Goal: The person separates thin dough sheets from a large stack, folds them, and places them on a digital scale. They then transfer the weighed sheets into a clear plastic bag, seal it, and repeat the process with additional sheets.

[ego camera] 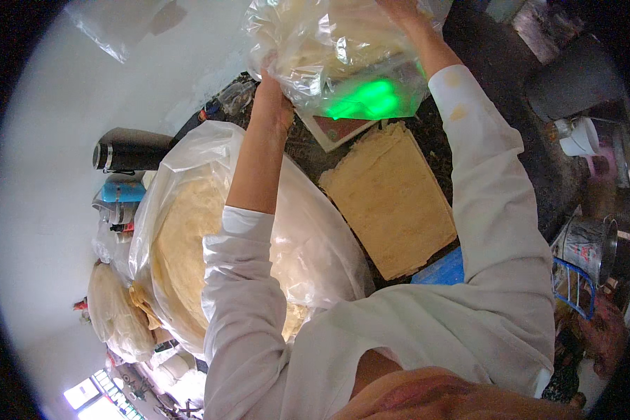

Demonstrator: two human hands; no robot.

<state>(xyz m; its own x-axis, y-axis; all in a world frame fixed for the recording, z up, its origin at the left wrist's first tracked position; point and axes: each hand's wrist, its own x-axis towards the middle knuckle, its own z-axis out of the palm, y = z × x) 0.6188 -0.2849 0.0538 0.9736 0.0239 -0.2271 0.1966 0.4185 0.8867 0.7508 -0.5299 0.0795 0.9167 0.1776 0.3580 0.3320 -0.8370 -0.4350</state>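
Note:
Both my arms reach up to a clear plastic bag (341, 47) with pale yellowish contents at the top of the view. At the bag's left edge is my left hand (275, 79), its fingers partly hidden by the plastic. My right hand (401, 10) lies at the bag's upper right, cut off by the picture's edge. Green light glows through the bag's lower part, over a flat light-framed device (331, 131). Below it lies a rectangular stack of thin tan sheets (391, 202). A large mass of similar tan material (184, 236) sits in an open plastic bag under my left arm.
A black flask (131, 150), a blue container (122, 192) and a filled plastic bag (116, 312) stand along the left wall. Something flat and blue (441, 268) lies by the stack. On the right are a white cup (580, 137), a metal pot (590, 249) and a blue metal frame (575, 286).

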